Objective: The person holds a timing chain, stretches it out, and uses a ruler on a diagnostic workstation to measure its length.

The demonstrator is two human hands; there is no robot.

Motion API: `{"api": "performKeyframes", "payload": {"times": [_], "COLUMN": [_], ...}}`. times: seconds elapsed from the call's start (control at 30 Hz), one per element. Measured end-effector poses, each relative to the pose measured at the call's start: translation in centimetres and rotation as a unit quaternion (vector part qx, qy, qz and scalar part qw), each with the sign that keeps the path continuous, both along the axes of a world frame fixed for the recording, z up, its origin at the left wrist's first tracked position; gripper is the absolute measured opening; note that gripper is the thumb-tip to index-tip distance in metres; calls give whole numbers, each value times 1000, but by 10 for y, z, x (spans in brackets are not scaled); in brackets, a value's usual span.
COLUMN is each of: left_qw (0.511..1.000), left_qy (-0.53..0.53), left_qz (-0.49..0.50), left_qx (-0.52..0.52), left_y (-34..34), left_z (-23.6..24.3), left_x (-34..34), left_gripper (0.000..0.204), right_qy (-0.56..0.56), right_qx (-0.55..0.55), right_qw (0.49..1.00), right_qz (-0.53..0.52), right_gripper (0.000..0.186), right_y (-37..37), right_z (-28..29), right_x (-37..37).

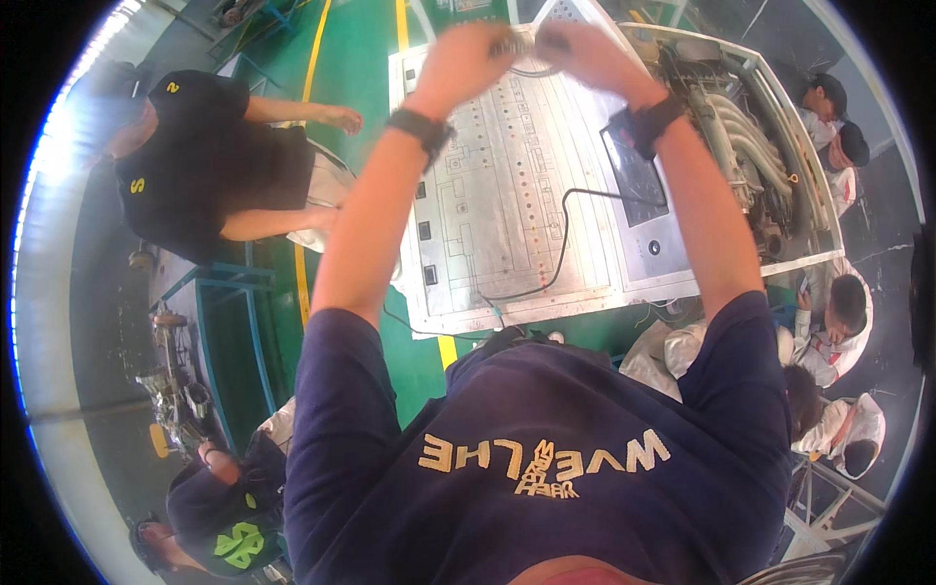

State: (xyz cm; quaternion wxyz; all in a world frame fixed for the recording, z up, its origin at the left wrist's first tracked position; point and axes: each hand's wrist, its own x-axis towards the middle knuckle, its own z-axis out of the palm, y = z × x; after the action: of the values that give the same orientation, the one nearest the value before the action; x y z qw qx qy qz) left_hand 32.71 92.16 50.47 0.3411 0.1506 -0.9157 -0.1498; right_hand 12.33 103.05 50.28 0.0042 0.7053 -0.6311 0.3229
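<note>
At the far edge of a pale control panel (585,258), the wearer is holding both arms outstretched, L hand (464,66) and R hand (597,60) hovering near each other, w/ a gap between. Fingers of both are curling inward; too blurred to tell whether they're gripping anything. Thin cable (534,73) is curving btwn the hands, at the panel's far end; contact w/ either hand can't be told. Dark bands are circling both wrists. Black lead (565,219) is running from near the dark screen (634,171), R side, down to the panel's near end. Engine (736,127) w/ pale curved pipes is sitting in a white frame, R of panel. Co-worker (219,175) in dark top is standing L of panel, one hand reaching twd it. Others in white tops are gathering far R. Green floor (361,68) w/ yellow lines is showing L.
</note>
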Motion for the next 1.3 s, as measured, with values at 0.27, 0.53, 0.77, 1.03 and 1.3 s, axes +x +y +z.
{"api": "performKeyframes", "payload": {"times": [0.27, 0.53, 0.77, 1.03, 1.3], "left_qw": [962, 976, 975, 975, 951], "left_qy": [-244, -172, -187, -211, -303], "left_qz": [29, -4, -6, 10, 24], "left_qx": [116, 133, 124, 74, 64], "left_y": [63, 116, 128, 148, 146], "left_z": [-216, -280, -299, -340, -341], "left_x": [31, 50, 48, 63, 63], "left_gripper": [17, 11, 13, 28, 39], "right_qy": [6, -3, 20, 45, 62], "right_qx": [253, 168, 198, 206, 220], "right_qw": [967, 985, 978, 977, 968], "right_qz": [-10, -26, -55, -42, -99], "right_gripper": [20, 24, 25, 25, 34], "right_y": [61, 125, 134, 154, 160], "right_z": [-210, -271, -283, -333, -340], "right_x": [43, 79, 86, 105, 97]}}
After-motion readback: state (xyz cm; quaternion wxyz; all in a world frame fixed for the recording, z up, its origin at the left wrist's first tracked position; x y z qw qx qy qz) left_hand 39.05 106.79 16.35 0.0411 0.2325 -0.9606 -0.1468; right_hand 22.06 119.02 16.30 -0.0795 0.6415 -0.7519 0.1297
